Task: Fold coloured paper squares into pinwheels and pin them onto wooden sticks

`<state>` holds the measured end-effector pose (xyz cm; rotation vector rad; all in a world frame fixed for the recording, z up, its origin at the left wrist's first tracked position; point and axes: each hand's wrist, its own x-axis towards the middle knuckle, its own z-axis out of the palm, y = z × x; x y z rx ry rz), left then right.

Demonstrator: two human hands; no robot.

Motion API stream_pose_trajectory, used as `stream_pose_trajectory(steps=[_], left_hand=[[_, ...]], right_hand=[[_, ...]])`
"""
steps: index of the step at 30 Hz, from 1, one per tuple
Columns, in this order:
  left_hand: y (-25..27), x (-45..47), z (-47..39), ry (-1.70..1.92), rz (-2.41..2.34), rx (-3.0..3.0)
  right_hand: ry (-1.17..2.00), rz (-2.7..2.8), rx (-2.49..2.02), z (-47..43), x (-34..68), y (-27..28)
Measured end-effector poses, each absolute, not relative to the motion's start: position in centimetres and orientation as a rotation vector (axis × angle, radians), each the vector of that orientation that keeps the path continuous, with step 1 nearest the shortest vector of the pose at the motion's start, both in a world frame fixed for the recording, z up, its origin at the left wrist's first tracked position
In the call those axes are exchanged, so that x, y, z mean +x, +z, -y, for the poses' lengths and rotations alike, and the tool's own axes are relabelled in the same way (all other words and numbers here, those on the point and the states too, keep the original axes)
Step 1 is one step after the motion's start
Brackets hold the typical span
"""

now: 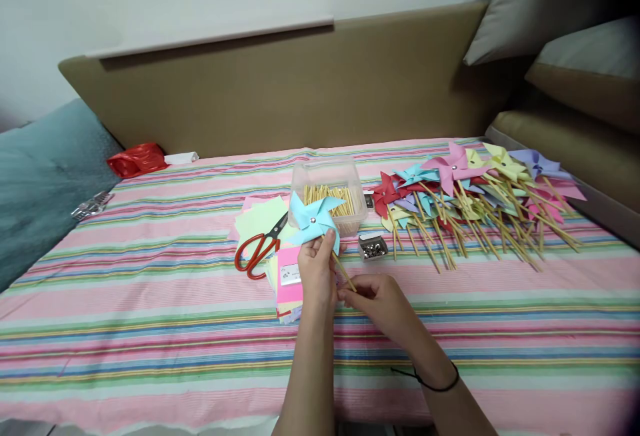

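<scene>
A light blue paper pinwheel (314, 220) with a silver centre is held up over the cloth on a thin wooden stick (344, 271). My left hand (318, 264) is closed around it just below the paper blades, its thumb on the stick side. Near the stick's lower end, the fingers of my right hand (373, 296) are pinched together; whether they grip the stick or something smaller is hidden. Behind the pinwheel stands a clear plastic box (327, 173) of wooden sticks. A small open box of metal fasteners (373, 248) lies above my right hand.
Red-handled scissors (257, 253) rest on coloured paper sheets (290, 296) at the left. Many finished pinwheels (460, 189) are heaped at the right. A striped cloth (150, 303) covers the surface. A red plastic bag (139, 160) lies far left, and a brown backrest (275, 96) stands behind.
</scene>
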<state>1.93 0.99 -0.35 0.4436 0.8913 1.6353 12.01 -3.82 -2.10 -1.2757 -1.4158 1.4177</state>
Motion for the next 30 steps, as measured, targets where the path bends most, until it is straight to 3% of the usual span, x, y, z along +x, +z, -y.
stream_pose_trajectory(steps=[9,15,24,30], left_hand=[[-0.7,1.2,-1.6,1.682,-0.975,0.506],[-1.3,1.6,-1.4,1.531,-1.029,0.819],[-2.7,2.4,-1.5,1.349,-1.123,1.105],[-2.3,3.4,-0.6,1.333,-1.087,1.181]], right_hand=[[1.486,1.195,-1.130,3.7,12.6,-2.3],[1.297,1.054,-1.173,3.4,13.7,-1.6],[0.716,0.607,-1.405,-0.1,29.0,1.1],[0.784,0.592,-1.589,-4.3,35.0,3.1]])
